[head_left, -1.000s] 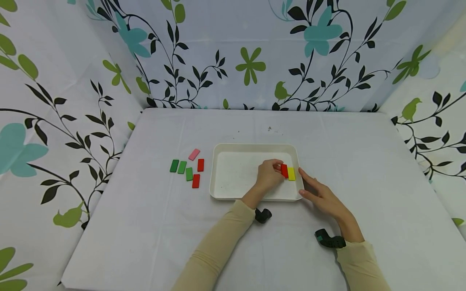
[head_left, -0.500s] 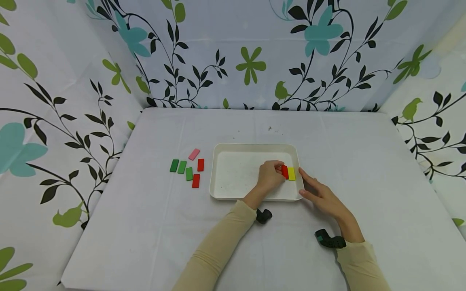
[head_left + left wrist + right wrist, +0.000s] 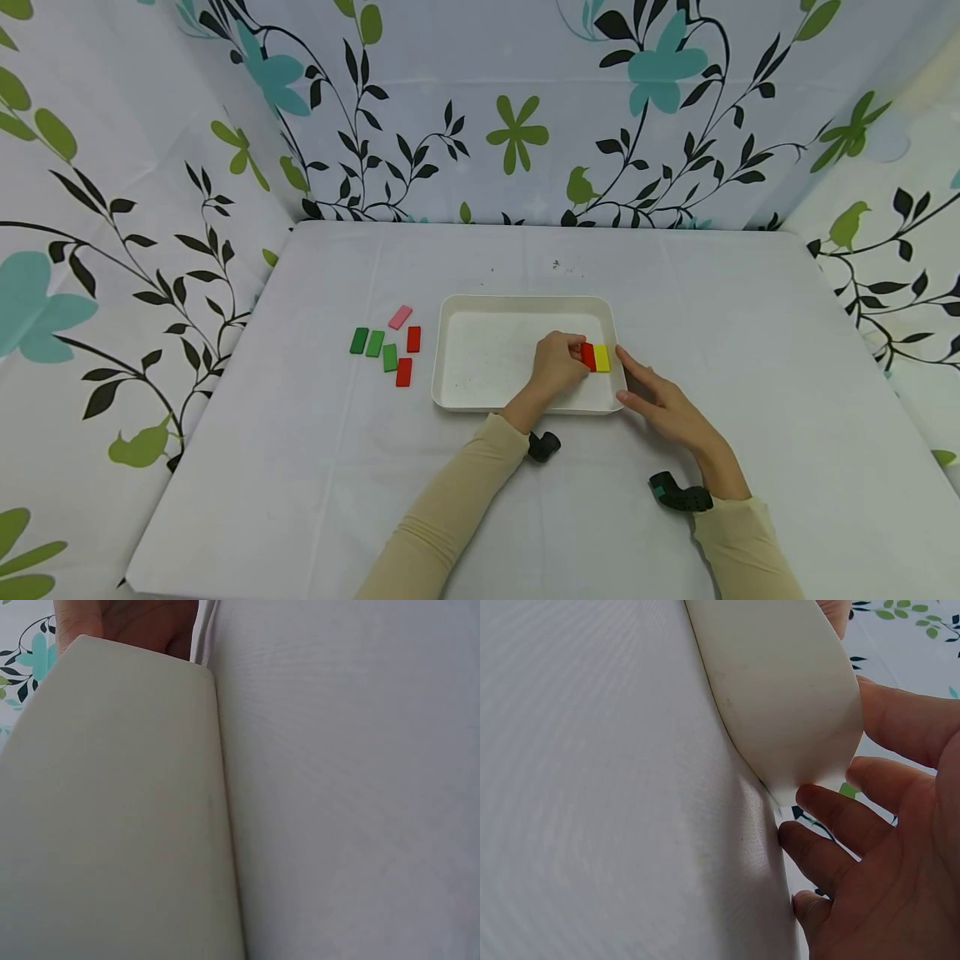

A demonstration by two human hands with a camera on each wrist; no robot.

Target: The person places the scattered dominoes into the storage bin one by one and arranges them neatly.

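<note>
Filling the tray (image 3: pixel 487 398) seems barely begun: in the head view, your left hand (image 3: pixel 555 365) pinches a red block (image 3: pixel 588 357) beside the yellow block (image 3: pixel 602 358) inside; six blocks (image 3: pixel 390 358) on the bench (image 3: pixel 262 483) look left over. From the left wrist, the tray's wall (image 3: pixel 127 795) hides what's inside; from the right wrist, your right hand (image 3: pixel 896 866), fingers spread, touches it.

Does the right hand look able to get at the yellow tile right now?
Likely yes: only the tray rim seems to lie between the right hand and the yellow tile, whose top is uncovered.
</note>
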